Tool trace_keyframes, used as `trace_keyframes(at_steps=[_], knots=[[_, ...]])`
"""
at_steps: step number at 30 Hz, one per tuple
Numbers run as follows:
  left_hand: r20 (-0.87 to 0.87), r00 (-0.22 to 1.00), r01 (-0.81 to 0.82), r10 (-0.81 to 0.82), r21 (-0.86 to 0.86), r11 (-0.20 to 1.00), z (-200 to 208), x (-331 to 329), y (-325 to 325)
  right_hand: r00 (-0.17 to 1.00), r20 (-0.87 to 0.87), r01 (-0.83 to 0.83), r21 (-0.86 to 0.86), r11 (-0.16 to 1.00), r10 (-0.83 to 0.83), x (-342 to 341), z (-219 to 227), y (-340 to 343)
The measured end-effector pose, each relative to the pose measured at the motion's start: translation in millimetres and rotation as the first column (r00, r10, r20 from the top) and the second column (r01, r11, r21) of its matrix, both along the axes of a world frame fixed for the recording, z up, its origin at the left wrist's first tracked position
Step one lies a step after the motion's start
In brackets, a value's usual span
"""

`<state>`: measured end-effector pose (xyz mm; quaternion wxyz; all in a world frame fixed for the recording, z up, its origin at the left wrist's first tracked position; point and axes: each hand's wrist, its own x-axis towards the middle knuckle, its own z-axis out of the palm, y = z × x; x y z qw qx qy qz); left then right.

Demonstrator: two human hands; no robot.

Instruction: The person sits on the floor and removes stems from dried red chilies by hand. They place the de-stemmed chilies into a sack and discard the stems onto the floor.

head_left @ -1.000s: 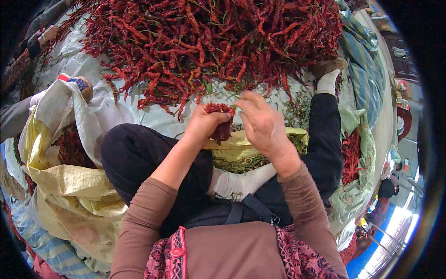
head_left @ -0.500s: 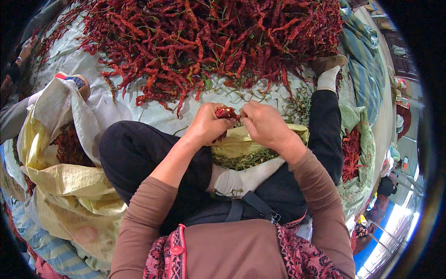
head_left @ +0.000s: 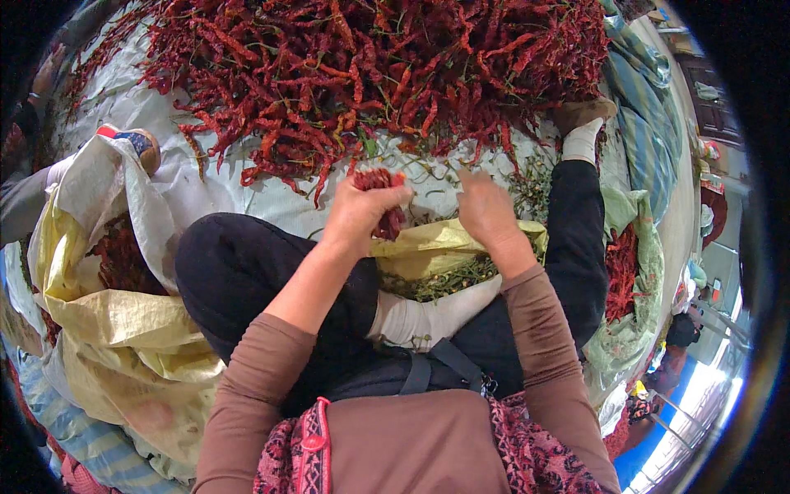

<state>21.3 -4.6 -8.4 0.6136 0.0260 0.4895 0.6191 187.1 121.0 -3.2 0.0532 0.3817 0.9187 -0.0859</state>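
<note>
So the bunch of dried red chilies (head_left: 390,220) is up in the air, just on the wearer's side of the big chili heap (head_left: 378,74). The left hand (head_left: 352,214) has it, fingers wrapped round and the thumb pressed across the top. The right hand (head_left: 488,210) is a bit to the right, also on the near side of the heap, not touching the bunch. It's blurred, so I can't tell if there's a stem pinched in those fingers or nothing at all.

My read: this is the stem-plucking step, somewhere between one pull and another. The next move would call for a steady left grip and the right fingertips lined up on a stem end, without crushing the brittle pods.

Farther toward the wearer from the heap there's a yellow sack (head_left: 424,239) with greenish stems (head_left: 444,284) in it, right by a white-socked foot (head_left: 444,315). Left and nearer than the heap sits a bigger pale-yellow sack (head_left: 123,317); off to the right, a green sack (head_left: 646,288) with more red chilies (head_left: 623,267).
</note>
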Motion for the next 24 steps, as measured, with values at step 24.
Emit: trace_keyframes(at_steps=[24], knots=[[0.060,0.992,-0.114,0.114,0.006,0.993,-6.0,-7.1,0.3,0.784,-0.268,0.058,-0.866,0.496,-0.560,-23.0,17.4,-4.7]])
